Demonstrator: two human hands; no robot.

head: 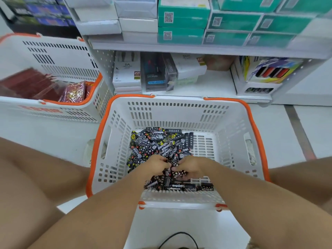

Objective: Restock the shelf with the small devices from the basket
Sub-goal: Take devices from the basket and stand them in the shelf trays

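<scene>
A white basket with an orange rim (179,108) stands on the floor in front of me. On its bottom lies a heap of several small black devices with white and red prints (154,142). Both my hands are down in the basket, close together over the near part of the heap. My left hand (156,163) has its fingers curled around some devices. My right hand (191,166) is closed on a star-printed device. The white shelf (212,83) stands just behind the basket, its lowest level partly filled with boxes.
A second white and orange basket (53,103) with red packets sits at the left. Teal and white boxes (181,20) fill the upper shelf. A display box of coloured devices (269,71) stands on the lower shelf's right. My bare knees flank the basket.
</scene>
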